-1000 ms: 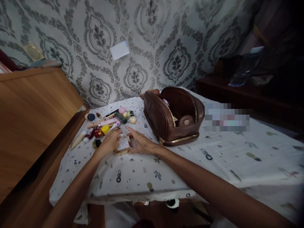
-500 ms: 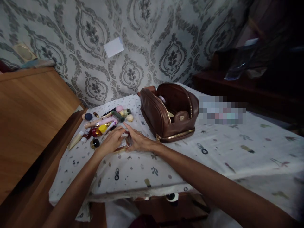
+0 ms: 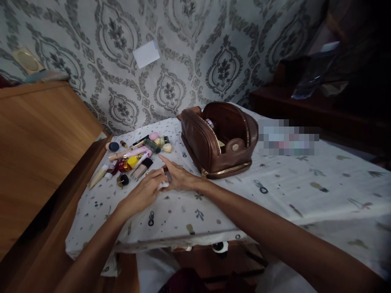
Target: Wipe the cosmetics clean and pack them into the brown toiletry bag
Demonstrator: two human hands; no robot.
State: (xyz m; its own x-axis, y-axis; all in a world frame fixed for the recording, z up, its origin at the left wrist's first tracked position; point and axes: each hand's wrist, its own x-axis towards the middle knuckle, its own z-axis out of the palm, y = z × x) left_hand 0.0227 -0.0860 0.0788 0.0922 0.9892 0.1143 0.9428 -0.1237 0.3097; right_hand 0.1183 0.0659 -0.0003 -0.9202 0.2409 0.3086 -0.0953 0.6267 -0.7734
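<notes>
My left hand [image 3: 146,190] and my right hand [image 3: 181,177] meet over the front left of the table. Between their fingers is a small grey-and-white item [image 3: 167,176], partly covered, whose kind I cannot make out. Fingers of both hands curl around it, while the right index finger points outward. Just beyond the left hand lies a black-capped bottle [image 3: 141,169] with beige contents. Near it are a black-lidded jar [image 3: 122,180], a yellow-capped bottle [image 3: 132,162] and a pink tube [image 3: 134,154]. Right of the hands stands a brown toiletry bag [image 3: 197,142], unzipped, with a few items inside.
Further back lie a dark green bottle [image 3: 152,145], a pink oval piece [image 3: 154,136] and a small cream jar [image 3: 167,148]. A cream tube [image 3: 98,176] is at the left edge. A wooden cabinet [image 3: 39,146] borders the table's left; a patterned cloth [image 3: 287,187] covers the table.
The hands have drawn slightly toward me with the small item, which now shows a grey face instead of a glittery one. The black-capped bottle has come into view behind them.
</notes>
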